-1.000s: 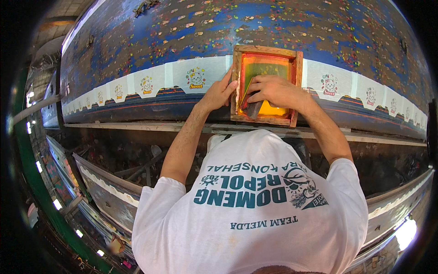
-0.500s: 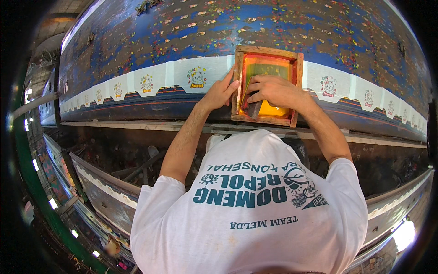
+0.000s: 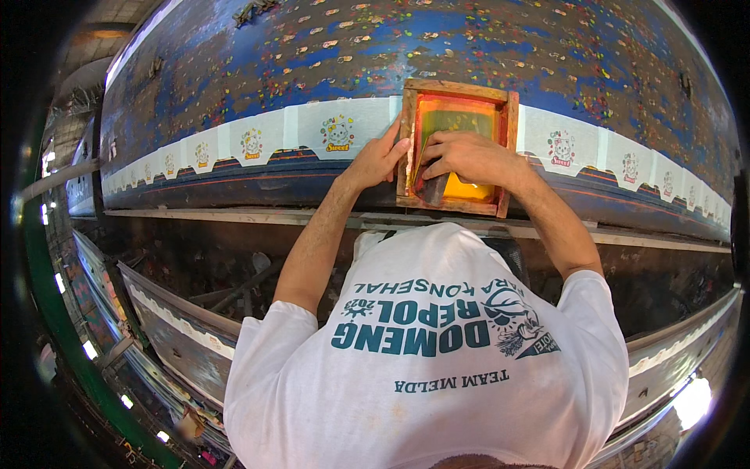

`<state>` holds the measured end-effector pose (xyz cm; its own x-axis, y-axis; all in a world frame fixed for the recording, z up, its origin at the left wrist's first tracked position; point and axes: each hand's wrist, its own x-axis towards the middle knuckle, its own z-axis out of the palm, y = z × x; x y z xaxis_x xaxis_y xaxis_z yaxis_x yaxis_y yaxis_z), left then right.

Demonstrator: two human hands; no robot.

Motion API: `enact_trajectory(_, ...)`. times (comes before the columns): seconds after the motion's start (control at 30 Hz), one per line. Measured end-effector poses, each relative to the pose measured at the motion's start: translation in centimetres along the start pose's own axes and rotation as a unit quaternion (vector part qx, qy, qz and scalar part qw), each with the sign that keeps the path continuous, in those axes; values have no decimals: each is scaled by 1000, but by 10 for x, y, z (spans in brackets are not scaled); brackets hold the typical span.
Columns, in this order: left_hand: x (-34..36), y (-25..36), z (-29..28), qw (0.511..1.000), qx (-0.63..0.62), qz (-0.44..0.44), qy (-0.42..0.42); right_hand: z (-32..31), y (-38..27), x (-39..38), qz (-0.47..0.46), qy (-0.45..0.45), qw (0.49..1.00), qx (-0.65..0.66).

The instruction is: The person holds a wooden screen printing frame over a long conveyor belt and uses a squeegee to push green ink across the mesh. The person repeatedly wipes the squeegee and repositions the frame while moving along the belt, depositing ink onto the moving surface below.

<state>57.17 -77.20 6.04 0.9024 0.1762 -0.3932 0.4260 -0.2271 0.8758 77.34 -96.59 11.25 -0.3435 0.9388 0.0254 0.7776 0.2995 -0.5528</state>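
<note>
A wooden-framed printing screen (image 3: 512, 133) lies on the row of white printed pieces, its mesh stained orange and red at the edges. Yellow ink (image 3: 471, 188) pools in its near part. My left hand (image 3: 379, 162) grips the frame's left side, thumb over the edge and fingers stretched along the outside. Inside the frame, my right hand (image 3: 473, 159) is closed on a dark squeegee (image 3: 432, 189), which stands tilted near the left inner side. The fingers cover the squeegee's upper part. What lies under the screen is hidden.
White pieces with a cartoon print (image 3: 337, 134) run in a curved row to both sides along the near edge of a long, paint-spotted blue table (image 3: 312, 47). A wooden rail (image 3: 312, 219) borders the table. Another long table (image 3: 180, 313) stands lower left, behind my body.
</note>
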Motion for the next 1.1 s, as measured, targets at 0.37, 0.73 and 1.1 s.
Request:
enact_trajectory(0.37,2,-5,1,1000,4,-8,3,-9,-3,6,1,-15,1000,26)
enact_trajectory(0.73,1,-2,1,1000,4,-11,8,-22,0,11,-11,-58,998,-23)
enact_trajectory(1.1,3,-11,1,1000,16,-19,8,-21,5,-10,-2,-61,997,-51)
